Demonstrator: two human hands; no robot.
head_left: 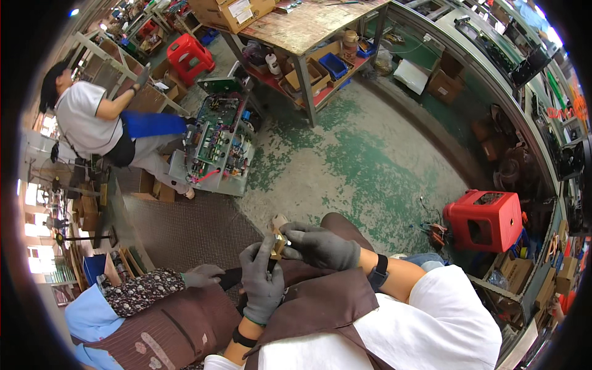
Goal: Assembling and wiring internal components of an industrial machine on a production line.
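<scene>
Both my hands wear grey gloves and meet over my lap. My left hand [262, 280] grips a small brass-coloured part [279, 242] from below, its fingers wrapped around a dark piece under it. My right hand [320, 245] comes in from the right and pinches the top of the same part. A black band sits on my right wrist, and a brown apron [320, 302] covers my lap.
A co-worker's gloved hand [203, 275] in a flowered sleeve rests at my lower left. Another person [92, 117] sits at upper left beside an open chassis of green circuit boards [216, 145]. Red stools [484, 219] stand at right and far back. A workbench [308, 28] is ahead.
</scene>
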